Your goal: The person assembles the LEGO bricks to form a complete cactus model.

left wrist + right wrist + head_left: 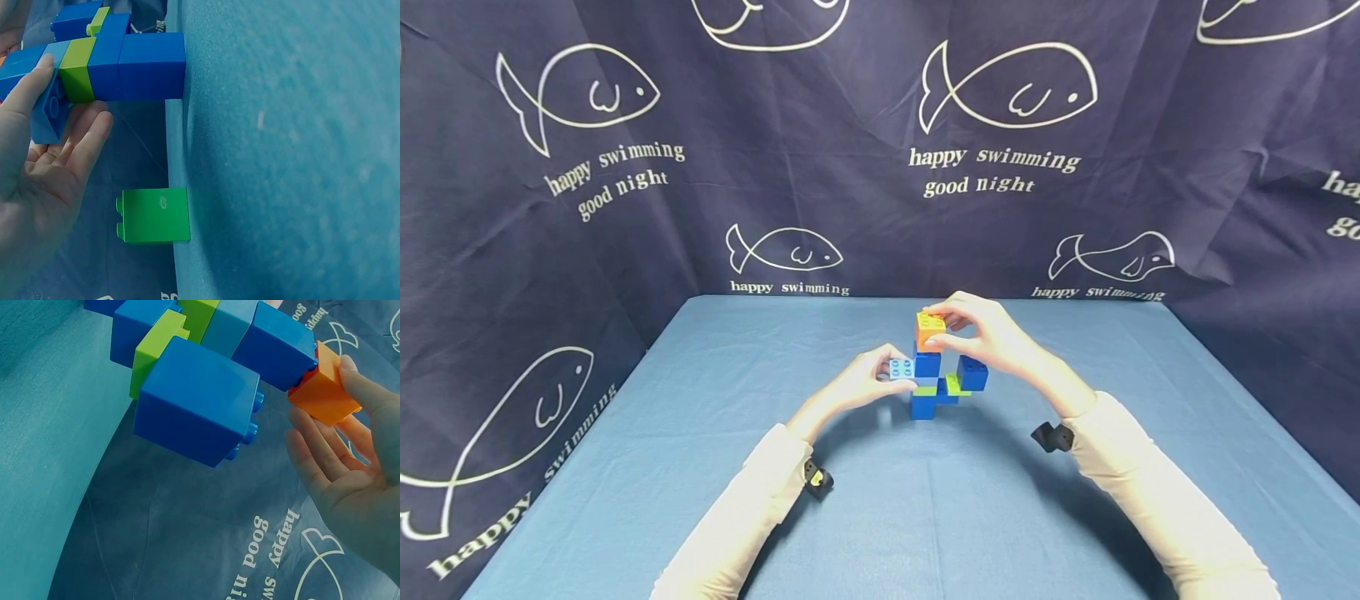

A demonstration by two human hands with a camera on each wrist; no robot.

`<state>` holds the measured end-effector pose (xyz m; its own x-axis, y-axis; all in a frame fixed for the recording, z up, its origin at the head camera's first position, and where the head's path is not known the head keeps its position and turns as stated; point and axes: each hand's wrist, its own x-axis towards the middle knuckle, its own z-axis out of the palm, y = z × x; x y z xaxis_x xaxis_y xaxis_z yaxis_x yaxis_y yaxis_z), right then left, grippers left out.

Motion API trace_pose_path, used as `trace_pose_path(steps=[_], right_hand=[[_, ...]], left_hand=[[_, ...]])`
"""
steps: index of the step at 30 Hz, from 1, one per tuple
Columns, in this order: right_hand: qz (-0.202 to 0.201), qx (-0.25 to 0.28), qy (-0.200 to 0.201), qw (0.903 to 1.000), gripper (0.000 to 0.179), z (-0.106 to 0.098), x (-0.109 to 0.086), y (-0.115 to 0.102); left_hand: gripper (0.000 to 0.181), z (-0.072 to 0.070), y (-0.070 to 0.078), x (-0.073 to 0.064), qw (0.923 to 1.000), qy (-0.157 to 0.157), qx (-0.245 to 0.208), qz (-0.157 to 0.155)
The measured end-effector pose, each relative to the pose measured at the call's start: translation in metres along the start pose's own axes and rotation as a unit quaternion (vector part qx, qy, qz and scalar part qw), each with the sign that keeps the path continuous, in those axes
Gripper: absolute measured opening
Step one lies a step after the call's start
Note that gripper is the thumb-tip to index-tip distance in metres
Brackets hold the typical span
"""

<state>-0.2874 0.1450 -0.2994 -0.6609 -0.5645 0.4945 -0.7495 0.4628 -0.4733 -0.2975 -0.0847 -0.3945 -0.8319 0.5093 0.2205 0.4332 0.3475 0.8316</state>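
Note:
A tower of toy building bricks stands on the table, with dark blue bricks (pixel 922 407) at its foot and lime green and light blue layers above. My left hand (pixel 859 380) grips the light blue brick (pixel 901 368) that juts out left, thumb on the near side. At the top, my right hand (pixel 992 335) pinches an orange brick (pixel 929 332) between thumb and fingers. In the right wrist view the orange brick (pixel 325 387) sits right at the studs of the upper blue brick (pixel 275 347). A side branch carries a lime green plate (pixel 156 353) and another blue brick (pixel 194 400).
A green brick (pixel 156 215) stands on the table near my left hand, hidden behind that hand in the head view. The blue cloth-covered table (pixel 880 517) ends at a dark fish-print curtain (pixel 880 150) behind and at the sides.

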Motion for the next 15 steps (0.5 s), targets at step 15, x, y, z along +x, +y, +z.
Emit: trace_pose_path(steps=[15], right_hand=[[-0.002,0.004,0.004,1.0000,0.041,-0.0002,-0.0011,-0.0035]], left_hand=[[0.033,0.0000,-0.0001,0.0004,1.0000,-0.001,0.006,-0.003]])
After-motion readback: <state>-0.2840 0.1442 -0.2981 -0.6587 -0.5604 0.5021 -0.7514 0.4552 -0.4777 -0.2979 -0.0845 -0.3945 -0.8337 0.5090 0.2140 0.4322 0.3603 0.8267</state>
